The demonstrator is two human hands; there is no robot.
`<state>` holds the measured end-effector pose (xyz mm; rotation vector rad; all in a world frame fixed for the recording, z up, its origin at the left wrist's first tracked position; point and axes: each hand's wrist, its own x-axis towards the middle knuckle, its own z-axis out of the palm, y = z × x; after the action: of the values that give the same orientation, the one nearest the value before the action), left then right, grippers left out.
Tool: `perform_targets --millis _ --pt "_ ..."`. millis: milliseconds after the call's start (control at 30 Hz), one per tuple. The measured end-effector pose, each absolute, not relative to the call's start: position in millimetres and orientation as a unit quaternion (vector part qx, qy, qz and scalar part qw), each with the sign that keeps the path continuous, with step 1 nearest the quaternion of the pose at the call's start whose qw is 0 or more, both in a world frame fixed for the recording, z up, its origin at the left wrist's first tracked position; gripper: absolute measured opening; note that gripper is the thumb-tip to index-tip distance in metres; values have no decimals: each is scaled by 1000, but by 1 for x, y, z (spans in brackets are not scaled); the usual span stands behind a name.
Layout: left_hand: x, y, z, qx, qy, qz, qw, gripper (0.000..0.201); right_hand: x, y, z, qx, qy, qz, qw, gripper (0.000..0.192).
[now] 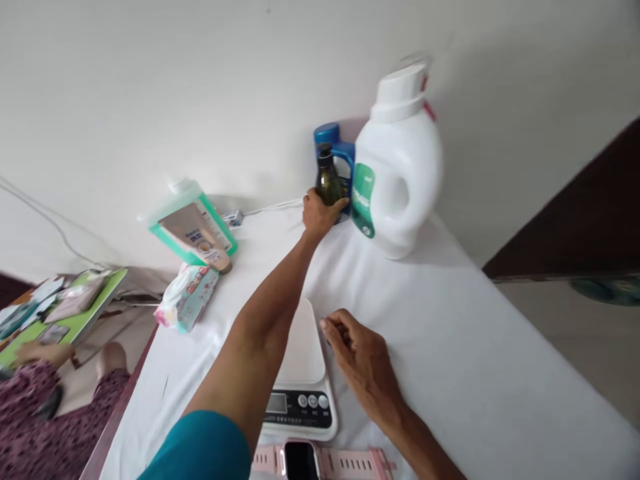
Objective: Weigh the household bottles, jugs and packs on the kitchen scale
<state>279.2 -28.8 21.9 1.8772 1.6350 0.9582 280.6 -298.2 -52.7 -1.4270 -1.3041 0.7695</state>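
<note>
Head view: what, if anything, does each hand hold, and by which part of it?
The left hand has its grip around the lower body of the dark green bottle. The right hand is curled, nothing visible in it.

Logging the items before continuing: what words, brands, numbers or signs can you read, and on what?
None is legible.
Dark bottle: no lettering discernible.
Scale: button and panel print, too small; no digits discernible.
White jug: green label, blurred.
Blue jug: label, blurred.
Tan tube: print, blurred.
Green bottle: label, too small.
Soft pack: print, blurred.
Small box: print, too small.
</note>
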Motion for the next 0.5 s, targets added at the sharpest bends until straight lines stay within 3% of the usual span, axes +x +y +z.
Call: perform_targets --millis 167,333,500 --pt "246 -70 26 706 535 384 261 90 283 -298 -48 -604 -541 333 482 39" --pt "167 -174 42 760 403 441 256 61 282 -298 -39 -619 -541 324 468 37" --pt "66 -278 75 763 417 486 89 45 276 -299 -29 -665 -524 316 429 35"
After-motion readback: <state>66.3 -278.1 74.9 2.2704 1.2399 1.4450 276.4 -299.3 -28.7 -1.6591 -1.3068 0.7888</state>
